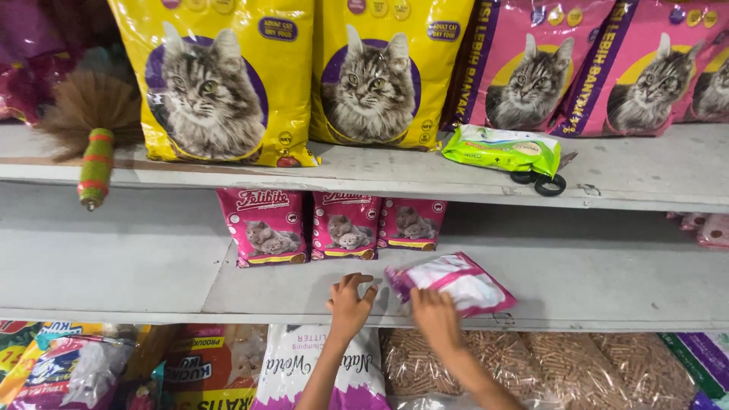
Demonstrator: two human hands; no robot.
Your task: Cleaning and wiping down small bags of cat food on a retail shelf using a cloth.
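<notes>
Left hand: my left hand point(349, 305) lies flat on the middle shelf point(607, 281), fingers point(354, 282) spread, holding nothing, just beside the pink packet.
Right hand: my right hand point(436, 316) rests on the near edge of the pink packet point(454, 284); fingers loosely together on top of it, and I cannot tell whether they pinch it.
Packet: it lies flat and skewed on the middle shelf, pale side up.
Behind: three small pink cat-food pouches point(334, 225) stand upright at the back.
Upper shelf: yellow cat-food bags point(296, 76), a green packet point(503, 149), black scissors point(541, 181), a feather duster point(91, 121).
</notes>
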